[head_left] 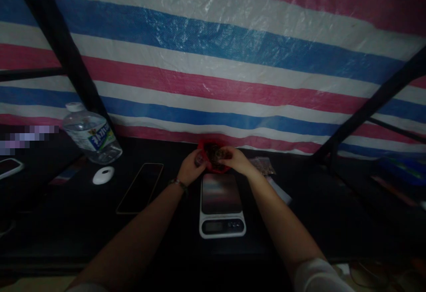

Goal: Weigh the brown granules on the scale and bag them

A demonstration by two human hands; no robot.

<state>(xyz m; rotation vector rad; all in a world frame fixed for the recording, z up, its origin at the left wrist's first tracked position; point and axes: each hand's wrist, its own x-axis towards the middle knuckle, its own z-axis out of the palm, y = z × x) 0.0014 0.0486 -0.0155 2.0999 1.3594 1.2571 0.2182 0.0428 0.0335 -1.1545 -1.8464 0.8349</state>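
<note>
Both hands, left hand (191, 165) and right hand (234, 159), grip a red bowl (213, 155) of dark pieces just behind the kitchen scale (222, 205) on the dark worktop (166, 234).

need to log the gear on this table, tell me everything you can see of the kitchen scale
The kitchen scale is a small flat digital one: a white body, looks plastic, with a shiny metal-looking weighing plate on top and a dark display strip with small buttons along its near edge. It lies flat on the dark table, between the person's forearms. Nothing rests on its plate. The display looks unlit.
</note>
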